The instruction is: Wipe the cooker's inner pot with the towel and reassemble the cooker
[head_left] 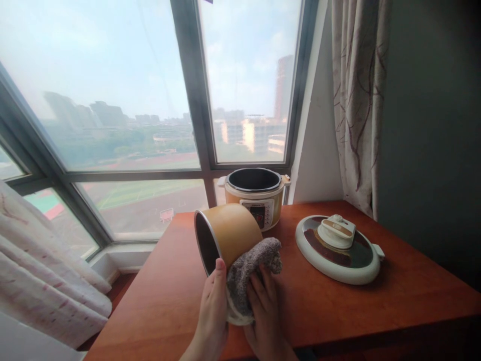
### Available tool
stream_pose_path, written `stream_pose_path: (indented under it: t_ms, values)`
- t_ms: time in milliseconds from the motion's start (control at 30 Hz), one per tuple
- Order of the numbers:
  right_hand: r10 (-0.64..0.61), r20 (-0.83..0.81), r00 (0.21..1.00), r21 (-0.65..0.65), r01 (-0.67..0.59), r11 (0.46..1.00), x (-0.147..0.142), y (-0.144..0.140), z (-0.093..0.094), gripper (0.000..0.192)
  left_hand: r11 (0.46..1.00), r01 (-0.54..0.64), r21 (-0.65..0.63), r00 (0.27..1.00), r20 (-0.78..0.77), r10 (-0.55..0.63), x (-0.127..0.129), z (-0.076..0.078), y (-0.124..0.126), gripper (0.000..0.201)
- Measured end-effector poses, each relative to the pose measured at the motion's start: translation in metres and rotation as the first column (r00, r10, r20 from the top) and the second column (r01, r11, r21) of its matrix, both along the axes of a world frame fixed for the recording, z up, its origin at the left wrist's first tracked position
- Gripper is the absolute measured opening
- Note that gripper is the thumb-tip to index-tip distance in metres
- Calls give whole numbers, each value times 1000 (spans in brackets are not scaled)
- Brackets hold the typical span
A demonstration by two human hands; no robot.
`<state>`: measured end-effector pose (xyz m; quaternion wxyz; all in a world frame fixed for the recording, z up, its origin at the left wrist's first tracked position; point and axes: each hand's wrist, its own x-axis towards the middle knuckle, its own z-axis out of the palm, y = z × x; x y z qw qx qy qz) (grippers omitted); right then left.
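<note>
Worktop (376,306): reddish-brown wood, set against the window.
Cooker body (256,196): stands upright at the far edge, lid off, cavity dark.
Lid (338,248): lies flat toward the right side of the worktop, handle up, well apart from both hands.
Inner pot (225,234): tipped on its side near the front edge, just before the cooker body, mouth facing left.
Cloth (246,273): grey, pressed against the pot's outer wall and base.
Left hand (212,306): fingers closed on the pot's rim, thumb up.
Right hand (265,306): fingers spread narrow over the cloth, holding it to the pot.
</note>
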<state>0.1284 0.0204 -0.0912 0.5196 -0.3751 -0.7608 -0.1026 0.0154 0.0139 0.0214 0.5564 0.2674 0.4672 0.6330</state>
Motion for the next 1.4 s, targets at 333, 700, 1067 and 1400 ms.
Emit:
stream_pose_path:
  t_ms: [333,700,1067,1400]
  values:
    - [37,-48,998,5,-37,999,1,4,43,60,995,3,102,1000,-16,-1,-9,-23,0,62]
    - [34,-159,987,-96,-50,994,-9,21,96,59,951,266,158,857,-491,-158,-53,-55,-2,36]
    - [121,-135,983,-114,-137,984,-19,25,52,58,976,41,215,934,-355,38,-17,-49,13,43]
    - [2,-157,988,-86,-16,996,-34,4,23,56,997,-12,78,1000,9,11,-8,7,19,51]
